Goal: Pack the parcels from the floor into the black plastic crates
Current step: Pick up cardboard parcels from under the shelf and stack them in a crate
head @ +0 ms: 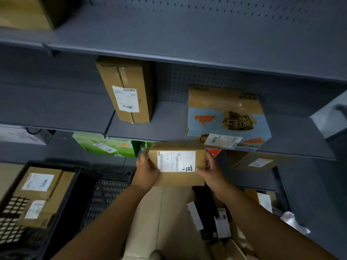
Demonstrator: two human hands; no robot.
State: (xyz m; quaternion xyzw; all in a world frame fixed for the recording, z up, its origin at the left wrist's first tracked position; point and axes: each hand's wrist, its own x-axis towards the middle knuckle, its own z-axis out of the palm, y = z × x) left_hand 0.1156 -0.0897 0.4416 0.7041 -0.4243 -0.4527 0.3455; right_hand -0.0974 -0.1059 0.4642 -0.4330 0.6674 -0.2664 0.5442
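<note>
Cardboard all the way here: the person has a small brown parcel [178, 164] held up in mid-air with both hands, in front of the grey shelf [154, 128] edge, label facing up. The left hand [145, 168] is clamped on the box's 9 o'clock side and the right hand [212, 167] on its 3 o'clock side, fingers wrapped round the far edges, so the hands are apart with the box between them. Judging by the relaxed hold it's probably pretty light, and the walls look stiff enough not to cave in. Plain cardboard shouldn't be slippery either; gripping the short sides like this seems the sensible spot, keeping off the label. The black plastic crates sit down at 8 o'clock: one crate [62, 194] already has a couple of boxes in it, and the crate beside it [105, 196] shows bare mesh. More parcels [208, 220] lie on the floor around 5 o'clock.
</note>
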